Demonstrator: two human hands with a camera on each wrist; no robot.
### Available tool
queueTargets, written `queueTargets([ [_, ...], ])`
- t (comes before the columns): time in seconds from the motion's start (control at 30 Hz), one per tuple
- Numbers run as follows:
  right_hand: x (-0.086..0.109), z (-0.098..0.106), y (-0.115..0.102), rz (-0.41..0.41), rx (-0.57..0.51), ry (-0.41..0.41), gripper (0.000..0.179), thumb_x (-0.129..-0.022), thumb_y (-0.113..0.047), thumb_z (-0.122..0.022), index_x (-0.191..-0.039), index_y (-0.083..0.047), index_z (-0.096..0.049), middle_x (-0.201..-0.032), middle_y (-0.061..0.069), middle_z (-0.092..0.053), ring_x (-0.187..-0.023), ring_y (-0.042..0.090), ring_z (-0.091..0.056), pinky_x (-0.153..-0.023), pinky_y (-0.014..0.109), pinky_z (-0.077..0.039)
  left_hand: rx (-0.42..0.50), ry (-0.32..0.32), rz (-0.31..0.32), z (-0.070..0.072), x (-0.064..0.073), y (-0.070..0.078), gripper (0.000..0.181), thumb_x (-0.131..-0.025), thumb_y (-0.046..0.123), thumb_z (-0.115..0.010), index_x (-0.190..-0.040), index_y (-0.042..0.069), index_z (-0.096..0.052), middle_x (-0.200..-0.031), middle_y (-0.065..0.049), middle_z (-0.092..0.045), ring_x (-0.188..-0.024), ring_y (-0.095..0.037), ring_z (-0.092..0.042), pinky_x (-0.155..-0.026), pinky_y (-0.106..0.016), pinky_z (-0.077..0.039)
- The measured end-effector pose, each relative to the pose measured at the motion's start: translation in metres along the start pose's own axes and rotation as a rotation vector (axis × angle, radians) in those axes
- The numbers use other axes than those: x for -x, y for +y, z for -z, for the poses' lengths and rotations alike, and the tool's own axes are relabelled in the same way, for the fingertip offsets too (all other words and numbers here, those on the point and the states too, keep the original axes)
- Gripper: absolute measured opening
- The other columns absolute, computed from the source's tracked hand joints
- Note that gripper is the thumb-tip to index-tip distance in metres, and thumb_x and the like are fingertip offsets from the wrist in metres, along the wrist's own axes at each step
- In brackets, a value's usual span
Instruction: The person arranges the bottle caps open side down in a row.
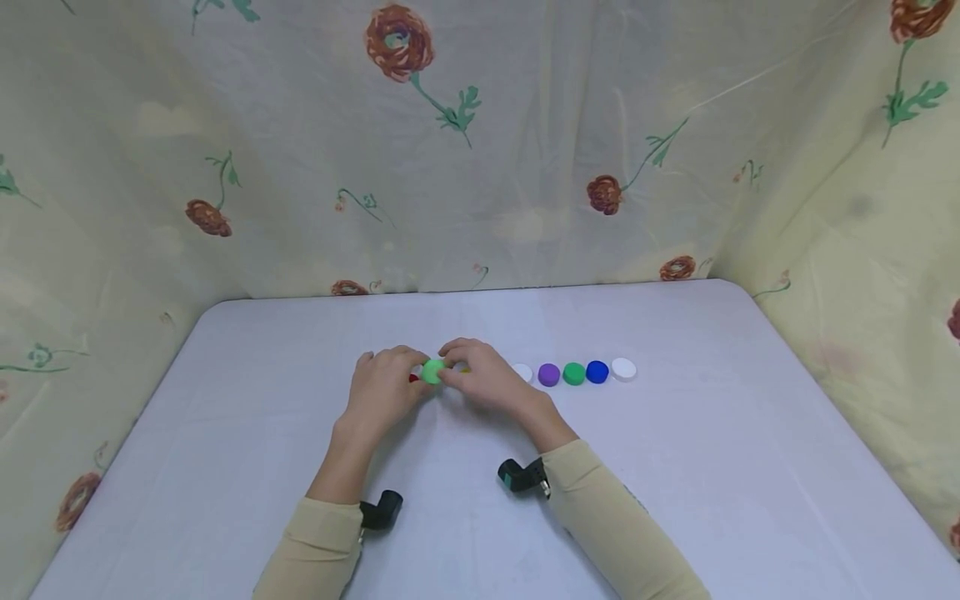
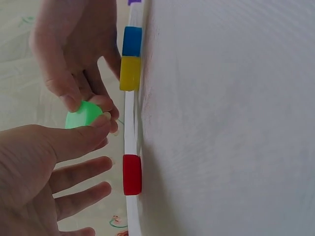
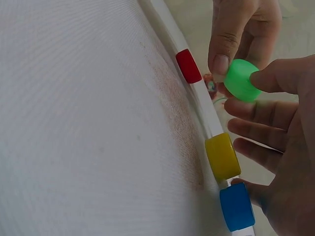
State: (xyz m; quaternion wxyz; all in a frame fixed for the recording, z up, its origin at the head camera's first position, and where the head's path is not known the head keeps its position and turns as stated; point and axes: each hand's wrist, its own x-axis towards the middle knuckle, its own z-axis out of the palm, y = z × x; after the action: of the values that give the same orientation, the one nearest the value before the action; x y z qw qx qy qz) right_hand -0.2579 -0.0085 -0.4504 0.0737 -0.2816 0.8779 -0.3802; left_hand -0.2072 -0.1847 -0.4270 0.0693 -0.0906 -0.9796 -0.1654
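A light green bottle cap [image 1: 432, 372] is raised between both hands. The left hand [image 1: 381, 387] pinches one side with thumb and fingertips, its other fingers spread in the left wrist view. From the other side, the right hand [image 1: 486, 375] pinches the same cap, thumb pressed on it in the right wrist view. Beneath the hands a red cap [image 2: 132, 175] stands by itself near the left hand. Across a gap, a yellow cap [image 3: 223, 156] and a blue cap [image 3: 237, 206] sit side by side below the right hand, which hides the blue one from the head view.
Rightward along the same row are a white cap [image 1: 523, 372], a purple cap [image 1: 548, 375], a green cap [image 1: 574, 373], a dark blue cap [image 1: 597, 372] and another white cap [image 1: 623, 369]. A white cloth covers the table [image 1: 720, 467]. Flowered curtain [image 1: 525, 150] surrounds its back and sides.
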Motion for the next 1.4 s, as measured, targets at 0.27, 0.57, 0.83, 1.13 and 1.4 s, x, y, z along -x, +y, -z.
queueTargets([
  [0.27, -0.0008, -0.0007, 0.0022, -0.009, -0.025, 0.002, 0.027, -0.095, -0.027, -0.061, -0.1, -0.004, -0.074, -0.135, 0.012, -0.062, -0.133, 0.031, -0.053, -0.116, 0.045, -0.039, 0.006, 0.009, -0.01, -0.0006, -0.0005, -0.0009, 0.036, -0.082, 0.027, -0.082, -0.116, 0.017, -0.075, -0.12, -0.004, -0.073, -0.117, -0.027, -0.066, -0.106, -0.064, -0.039],
  [0.57, -0.0015, -0.0007, 0.0056, -0.008, -0.033, 0.0, 0.029, -0.097, -0.029, -0.057, -0.098, -0.005, -0.074, -0.135, 0.012, -0.062, -0.133, 0.031, -0.053, -0.116, 0.045, -0.038, 0.001, 0.012, -0.02, 0.0001, -0.0007, 0.0002, 0.035, -0.083, 0.027, -0.081, -0.117, 0.018, -0.074, -0.121, -0.005, -0.073, -0.118, -0.028, -0.066, -0.109, -0.067, -0.036],
  [0.83, -0.0014, 0.0022, 0.0025, 0.013, 0.031, -0.051, 0.032, -0.099, -0.028, -0.056, -0.11, -0.002, -0.072, -0.139, 0.014, -0.06, -0.136, 0.031, -0.051, -0.117, 0.044, -0.037, -0.009, -0.005, -0.003, 0.0009, -0.001, -0.0018, 0.037, -0.085, 0.029, -0.079, -0.119, 0.018, -0.073, -0.123, -0.006, -0.072, -0.119, -0.029, -0.065, -0.109, -0.067, -0.036],
  [1.13, -0.0026, 0.0038, 0.0004, 0.066, 0.099, -0.052, 0.028, -0.098, -0.024, -0.059, -0.112, -0.002, -0.071, -0.139, 0.015, -0.059, -0.135, 0.032, -0.051, -0.117, 0.044, -0.037, -0.009, -0.023, 0.015, 0.0, -0.0016, -0.005, 0.04, -0.085, 0.029, -0.079, -0.122, 0.017, -0.071, -0.125, -0.006, -0.071, -0.121, -0.029, -0.064, -0.11, -0.067, -0.034],
  [1.4, -0.0004, 0.0061, -0.0028, 0.048, 0.116, -0.012, 0.027, -0.096, -0.025, -0.066, -0.117, -0.008, -0.068, -0.146, 0.011, -0.053, -0.143, 0.029, -0.042, -0.121, 0.043, -0.031, -0.017, -0.021, 0.007, -0.0004, -0.0022, -0.0055, 0.037, -0.086, 0.029, -0.078, -0.121, 0.018, -0.072, -0.123, -0.005, -0.072, -0.119, -0.029, -0.065, -0.109, -0.067, -0.035],
])
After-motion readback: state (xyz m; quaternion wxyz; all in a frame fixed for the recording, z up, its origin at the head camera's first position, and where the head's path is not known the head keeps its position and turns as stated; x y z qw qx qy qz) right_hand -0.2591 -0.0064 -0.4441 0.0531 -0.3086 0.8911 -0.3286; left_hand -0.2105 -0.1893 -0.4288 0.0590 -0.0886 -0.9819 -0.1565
